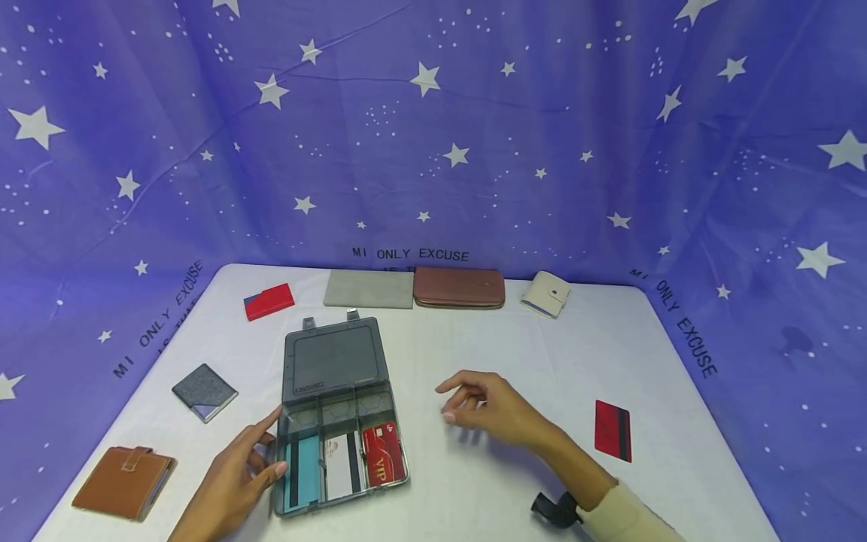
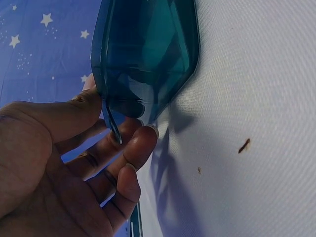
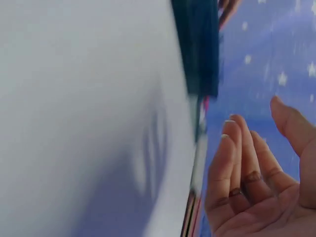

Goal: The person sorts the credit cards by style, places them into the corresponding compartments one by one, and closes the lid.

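Observation:
A grey translucent plastic case (image 1: pixel 336 361) lies on the table with its lid folded back. In its compartments sit a teal card (image 1: pixel 308 470), a white card (image 1: pixel 342 461) with a dark stripe, and a red VIP card (image 1: pixel 383 454). My left hand (image 1: pixel 233 470) grips the case by its left side; in the left wrist view, the thumb and fingers (image 2: pixel 143 143) close around its edge. Over the table to the right of the case hovers my right hand (image 1: pixel 497 410), fingers loosely bent, nothing in it. Further right, a red card (image 1: pixel 612 430) with a black stripe lies flat.
Left of the case are a brown wallet (image 1: pixel 122 483), a grey card holder (image 1: pixel 205 391) and a red card holder (image 1: pixel 269 302). Along the back edge lie a grey wallet (image 1: pixel 369 289), a maroon wallet (image 1: pixel 459 287) and a cream wallet (image 1: pixel 546 294). A starry purple curtain (image 1: pixel 433 150) surrounds the table.

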### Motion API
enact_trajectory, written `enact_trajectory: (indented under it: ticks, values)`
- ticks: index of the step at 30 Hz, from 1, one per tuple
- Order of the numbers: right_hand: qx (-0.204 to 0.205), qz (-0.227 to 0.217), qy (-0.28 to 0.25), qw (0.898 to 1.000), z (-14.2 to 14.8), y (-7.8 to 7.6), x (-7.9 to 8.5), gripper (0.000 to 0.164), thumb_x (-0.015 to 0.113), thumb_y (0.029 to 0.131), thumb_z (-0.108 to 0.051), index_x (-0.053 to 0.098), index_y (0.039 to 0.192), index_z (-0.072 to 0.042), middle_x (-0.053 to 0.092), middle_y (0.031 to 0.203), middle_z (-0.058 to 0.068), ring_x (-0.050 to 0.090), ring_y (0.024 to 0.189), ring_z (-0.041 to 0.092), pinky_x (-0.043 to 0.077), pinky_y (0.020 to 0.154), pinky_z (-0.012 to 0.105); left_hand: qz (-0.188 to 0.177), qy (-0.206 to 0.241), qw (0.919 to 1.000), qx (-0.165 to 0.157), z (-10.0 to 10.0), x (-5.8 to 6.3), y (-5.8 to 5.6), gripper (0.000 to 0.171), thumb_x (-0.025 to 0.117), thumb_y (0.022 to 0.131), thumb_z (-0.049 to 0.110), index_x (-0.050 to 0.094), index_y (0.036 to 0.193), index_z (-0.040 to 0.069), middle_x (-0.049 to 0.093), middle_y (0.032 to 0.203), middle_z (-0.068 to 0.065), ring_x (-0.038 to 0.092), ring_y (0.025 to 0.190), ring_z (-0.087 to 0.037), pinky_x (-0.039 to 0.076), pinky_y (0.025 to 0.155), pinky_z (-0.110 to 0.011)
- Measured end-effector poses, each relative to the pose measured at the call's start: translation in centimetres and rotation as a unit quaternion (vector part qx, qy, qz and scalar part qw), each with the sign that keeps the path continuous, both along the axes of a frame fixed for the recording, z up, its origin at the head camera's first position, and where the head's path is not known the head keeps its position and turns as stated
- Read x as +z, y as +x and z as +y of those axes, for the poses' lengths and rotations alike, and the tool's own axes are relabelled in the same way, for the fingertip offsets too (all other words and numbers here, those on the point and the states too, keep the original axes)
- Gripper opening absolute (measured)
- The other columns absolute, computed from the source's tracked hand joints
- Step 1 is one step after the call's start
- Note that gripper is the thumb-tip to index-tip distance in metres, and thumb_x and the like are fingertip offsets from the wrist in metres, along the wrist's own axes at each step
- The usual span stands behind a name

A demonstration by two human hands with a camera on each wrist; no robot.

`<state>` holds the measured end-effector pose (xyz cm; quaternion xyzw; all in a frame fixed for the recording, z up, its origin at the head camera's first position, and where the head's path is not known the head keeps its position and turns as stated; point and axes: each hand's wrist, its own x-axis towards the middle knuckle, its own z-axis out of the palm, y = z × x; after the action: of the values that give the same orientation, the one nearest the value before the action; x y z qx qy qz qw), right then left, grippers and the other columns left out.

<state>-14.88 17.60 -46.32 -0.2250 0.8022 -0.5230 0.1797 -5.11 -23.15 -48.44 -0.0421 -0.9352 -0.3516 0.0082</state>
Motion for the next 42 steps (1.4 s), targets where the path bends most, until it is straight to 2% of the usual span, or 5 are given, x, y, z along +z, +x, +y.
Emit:
enact_trajectory:
  ticks: [10,19,28,33,42]
  values:
    - [-0.136,0.028,0.122,0.983,12.0,2.4,-1.1,0.050,0.083,0.082,-0.032,0.065,0.126,-0.018,0.070,0.108,0.006,0.062,0.088,0.020,0.052,0.072,0.026,-0.031,-0.006,0.9994,0.010,0.0,0.3,0.0,0.079,0.078,0.085,0.014,0.040,0.153,0.019,0.059,0.109,-0.005,0.049,0.071,0.003,0.044,0.058,-0.021]
    - [-0.228,0.095,0.311,0.918,18.3,3.7,-0.7,0.067,0.087,0.071,-0.047,0.064,0.125,-0.015,0.061,0.111,0.011,0.058,0.093,0.025,0.046,0.067,0.031,-0.059,-0.009,0.9980,0.019,0.1,0.5,-0.1,0.079,0.078,0.085,0.015,0.038,0.154,0.020,0.059,0.112,-0.006,0.049,0.071,0.001,0.044,0.059,-0.021]
    - [-0.253,0.067,0.393,0.881,19.3,4.1,-0.6,0.092,0.084,0.061,-0.066,0.055,0.119,-0.001,0.051,0.103,0.020,0.051,0.085,0.027,0.040,0.060,0.032,-0.048,-0.007,0.9987,0.015,0.0,0.3,-0.1,0.078,0.077,0.086,0.014,0.039,0.154,0.019,0.059,0.111,-0.006,0.049,0.071,0.002,0.044,0.059,-0.021]
    - [-0.243,0.060,0.374,0.893,18.4,3.6,-0.8,0.084,0.087,0.062,-0.062,0.052,0.109,-0.001,0.052,0.098,0.016,0.051,0.081,0.024,0.040,0.061,0.031,-0.027,-0.005,0.9996,0.009,0.0,0.2,0.0,0.078,0.078,0.085,0.013,0.040,0.153,0.018,0.059,0.111,-0.006,0.048,0.071,0.003,0.043,0.058,-0.021]
    - [-0.159,0.085,0.212,0.961,12.6,2.7,-1.4,0.047,0.088,0.072,-0.030,0.057,0.104,-0.017,0.056,0.083,0.002,0.050,0.071,0.011,0.040,0.060,0.025,-0.017,0.000,0.9998,0.006,0.0,0.0,-0.1,0.078,0.078,0.084,0.013,0.041,0.153,0.018,0.059,0.110,-0.006,0.048,0.070,0.003,0.044,0.058,-0.021]
